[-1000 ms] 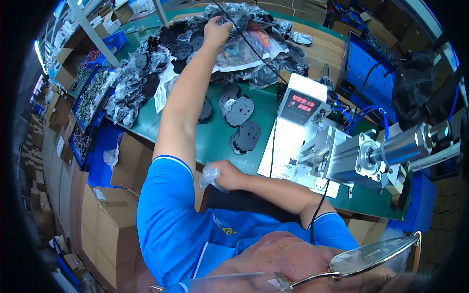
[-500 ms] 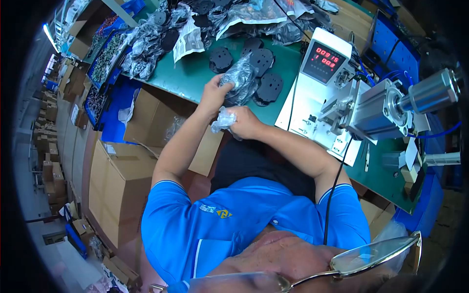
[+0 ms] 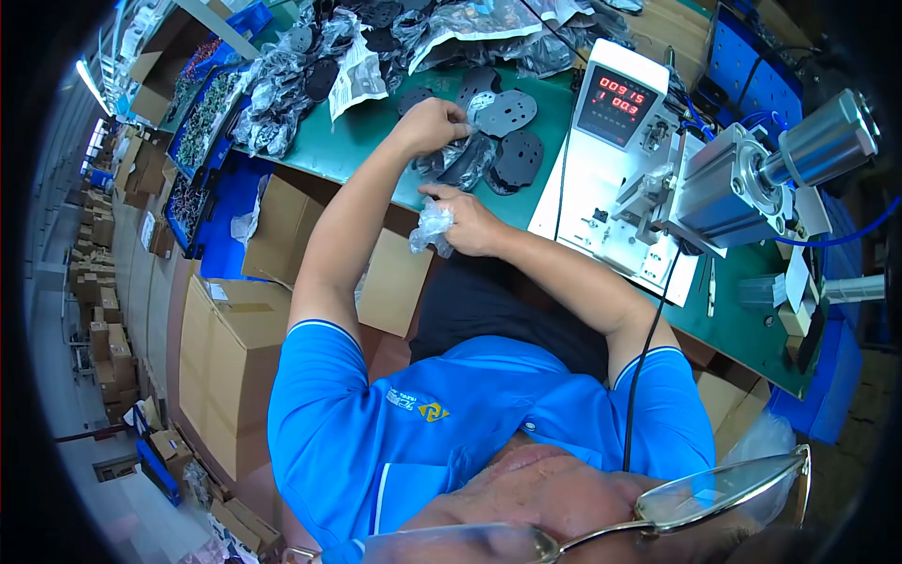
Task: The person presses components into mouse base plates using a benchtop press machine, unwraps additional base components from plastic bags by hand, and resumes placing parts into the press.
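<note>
Stretched over the green bench, my left hand (image 3: 432, 127) has its fingertips pinched on thin clear plastic beside the black discs. Under and next to it lies a clear plastic bag (image 3: 453, 167) with dark pieces showing through. A round black plate with holes (image 3: 507, 113) sits just right of my left fingertips, and another black plate (image 3: 518, 158) lies below it. Near the bench's front edge, my right hand (image 3: 467, 222) is closed on a crumpled clear plastic bag (image 3: 432, 227), which sticks out from its left side.
A white machine with a red digital display (image 3: 620, 99) and a metal cylinder (image 3: 827, 141) stands to the right. Bagged parts and newspaper (image 3: 479, 33) cover the bench's back. Blue bins of small parts (image 3: 202, 122) and a cardboard box (image 3: 225, 367) are at left.
My left hand has moved forward, away from my body, over the bag and towards the plates. One plate now catches more light. My right hand has shifted only slightly and keeps the crumpled plastic.
</note>
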